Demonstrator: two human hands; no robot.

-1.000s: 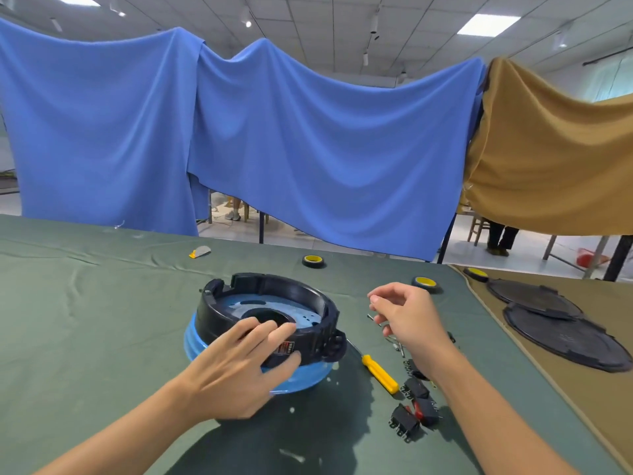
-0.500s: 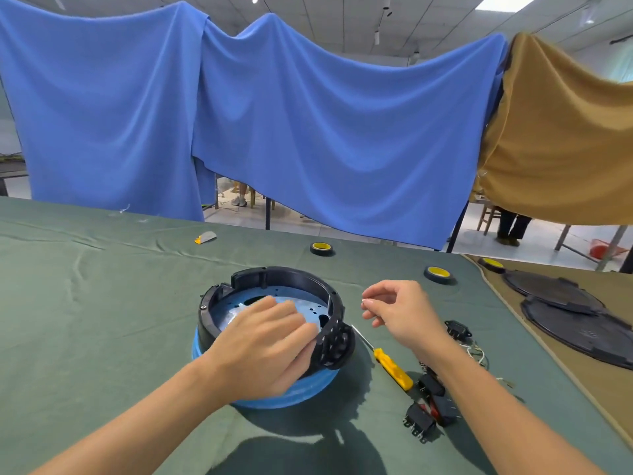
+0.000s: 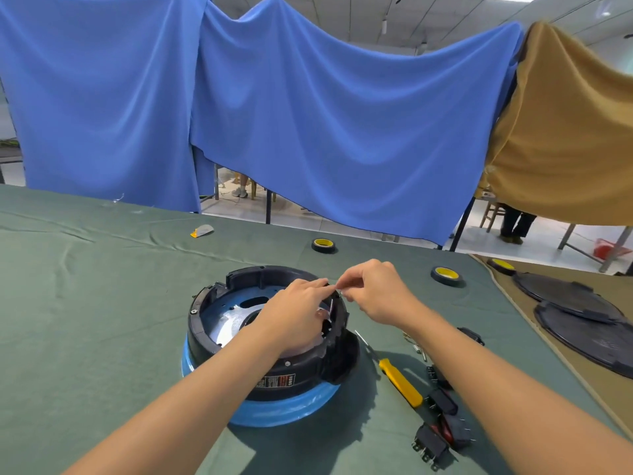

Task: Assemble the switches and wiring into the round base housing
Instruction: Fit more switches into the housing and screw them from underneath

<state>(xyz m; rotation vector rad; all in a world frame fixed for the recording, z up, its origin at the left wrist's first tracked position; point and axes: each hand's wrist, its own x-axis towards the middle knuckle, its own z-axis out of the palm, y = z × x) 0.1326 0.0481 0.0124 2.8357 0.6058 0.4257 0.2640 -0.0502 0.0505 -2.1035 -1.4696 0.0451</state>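
Note:
The round base housing [image 3: 212,298], a black ring on a blue base, stands on the green cloth in the middle. My left hand [image 3: 294,317] reaches into it, its fingers stretched to the inner side of the right rim. My right hand [image 3: 375,293] hovers over that rim and pinches a small thin part [image 3: 337,286] between thumb and forefinger, right at my left fingertips. A thin pale strip [image 3: 331,306] hangs down inside the rim below them. Several black rocker switches [image 3: 442,402] lie on the cloth at the right, by my right forearm.
A yellow-handled screwdriver [image 3: 399,383] lies right of the housing, with small metal pieces [image 3: 418,344] beyond it. Three tape rolls [image 3: 445,275] and a cutter [image 3: 202,230] sit farther back. Two black round lids [image 3: 582,334] lie on the brown cloth at the right.
My right hand moved left from above the screwdriver to the housing's right rim and met my left fingertips. My left hand slid deeper into the housing. The camera view tilted slightly.

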